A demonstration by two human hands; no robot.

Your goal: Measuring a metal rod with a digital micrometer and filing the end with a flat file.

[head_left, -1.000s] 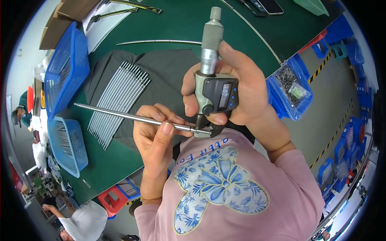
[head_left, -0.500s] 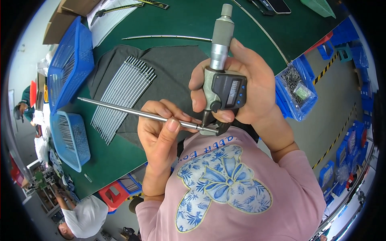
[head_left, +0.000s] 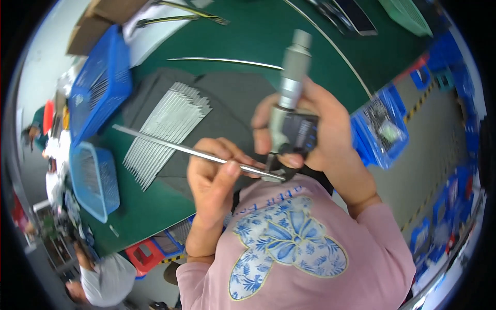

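Note:
My left hand (head_left: pixel 214 173) pinches a slim metal rod (head_left: pixel 170 145) between thumb and fingers; the rod slants from upper left down to the right. My right hand (head_left: pixel 325 121) is closed round a digital micrometer (head_left: pixel 291 82), its barrel upward and its dark display box facing me. The rod's right end lies at the micrometer's jaw, near my shirt; blur keeps me from telling whether the jaw touches it. Beyond my left hand, a row of similar rods (head_left: pixel 168 129) rests side by side on a dark grey cloth (head_left: pixel 227 93).
A blue basket (head_left: pixel 111 67) and a lighter blue basket (head_left: pixel 106 191), both with rods, stand at the left. One long rod (head_left: pixel 222 61) lies past the cloth. To the right is a blue bin (head_left: pixel 398 147) of metal parts. A phone (head_left: pixel 356 15) lies far right; another person (head_left: pixel 106 279) works lower left.
The whole view has shifted slightly and is blurred now. Both hands still hold the rod and the micrometer together, and the micrometer leans a little more to the right.

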